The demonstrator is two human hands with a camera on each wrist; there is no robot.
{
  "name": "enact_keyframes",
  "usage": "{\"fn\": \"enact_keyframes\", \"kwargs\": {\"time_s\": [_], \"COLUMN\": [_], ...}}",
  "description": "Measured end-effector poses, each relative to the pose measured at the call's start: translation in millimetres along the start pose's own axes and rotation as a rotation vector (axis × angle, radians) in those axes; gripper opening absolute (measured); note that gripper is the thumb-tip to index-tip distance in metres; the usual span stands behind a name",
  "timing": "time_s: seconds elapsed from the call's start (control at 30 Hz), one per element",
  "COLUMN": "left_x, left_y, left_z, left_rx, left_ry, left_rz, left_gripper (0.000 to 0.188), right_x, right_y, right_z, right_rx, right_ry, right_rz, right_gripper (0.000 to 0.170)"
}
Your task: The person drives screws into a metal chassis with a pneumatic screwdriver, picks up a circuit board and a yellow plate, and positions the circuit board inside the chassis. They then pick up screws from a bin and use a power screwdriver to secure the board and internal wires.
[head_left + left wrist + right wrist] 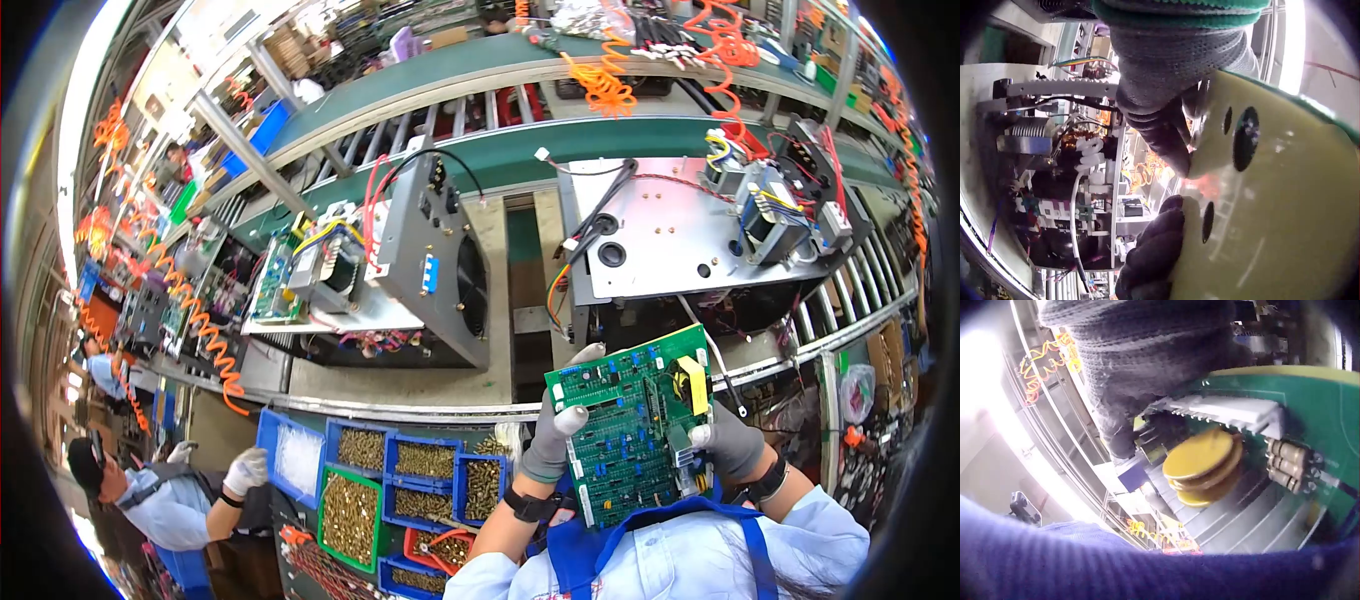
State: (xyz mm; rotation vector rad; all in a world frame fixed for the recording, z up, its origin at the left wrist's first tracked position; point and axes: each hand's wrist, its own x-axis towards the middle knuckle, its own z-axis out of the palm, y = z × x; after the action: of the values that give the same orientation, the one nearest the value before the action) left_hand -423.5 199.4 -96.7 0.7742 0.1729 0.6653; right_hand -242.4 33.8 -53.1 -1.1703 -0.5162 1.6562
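A green circuit board (625, 430) is held up close in front of the person's chest, tilted, its component side facing the head camera. The gloved left hand (553, 440) grips its left edge, thumb on the front. At the right edge the gloved right hand (735, 445) holds it, thumb near a yellow transformer (690, 386). In the left wrist view, a pale yellow sheet with dark holes (1285, 206) lies against the grey-gloved left fingers. Yellow disc components (1200, 465), resistors (1288, 464) and a white connector (1229, 412) show on the board beside the right glove in the right wrist view.
Beyond the board stand two open metal chassis, one at right (660, 230) and one at left (425, 270), on a roller line. Blue bins (425, 458) and a green bin (350, 515) of brass hardware sit left. Another person (165, 505) works at far left. Orange coiled hoses (600, 85) hang above.
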Motion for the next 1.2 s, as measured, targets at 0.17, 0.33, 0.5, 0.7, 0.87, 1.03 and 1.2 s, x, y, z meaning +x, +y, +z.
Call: {"fn": "enact_keyframes", "kwargs": {"time_s": [0.17,0.33,0.5,0.7,0.87,1.03,1.2], "left_x": [25.4,52.4,34.6,-10.5,34.7,72.1,87.6], "left_y": [17.9,51.5,68.0,7.0,-13.6,10.6,5.5], "left_z": [27.8,53.5,59.4,78.2,90.9,124.5,124.0], "left_rx": [0.072,0.167,0.289,0.257,1.12,0.64,0.403], "left_ry": [-0.01,-0.122,-0.155,0.005,0.514,0.645,0.623], "left_rz": [-0.1,-0.154,-0.168,-0.1,0.423,0.495,0.384], "left_gripper": [0.086,0.087,0.09,0.082,0.044,0.043,0.054], "right_x": [-17.8,-6.7,10.0,26.8,58.9,60.6,75.7], "right_y": [-4.9,-1.3,-30.4,-117.2,-184.6,-269.2,-351.1], "right_z": [-0.8,-17.9,-33.6,-34.2,-20.3,-44.4,-92.7], "right_rx": [0.056,0.28,0.469,0.345,0.125,-0.411,-1.637], "right_ry": [0.072,0.086,0.118,0.04,-0.146,-0.353,-0.169], "right_rz": [-0.133,-0.222,-0.25,-0.339,-0.469,-0.201,-0.021], "right_gripper": [0.062,0.05,0.04,0.028,0.023,0.043,0.057]}}
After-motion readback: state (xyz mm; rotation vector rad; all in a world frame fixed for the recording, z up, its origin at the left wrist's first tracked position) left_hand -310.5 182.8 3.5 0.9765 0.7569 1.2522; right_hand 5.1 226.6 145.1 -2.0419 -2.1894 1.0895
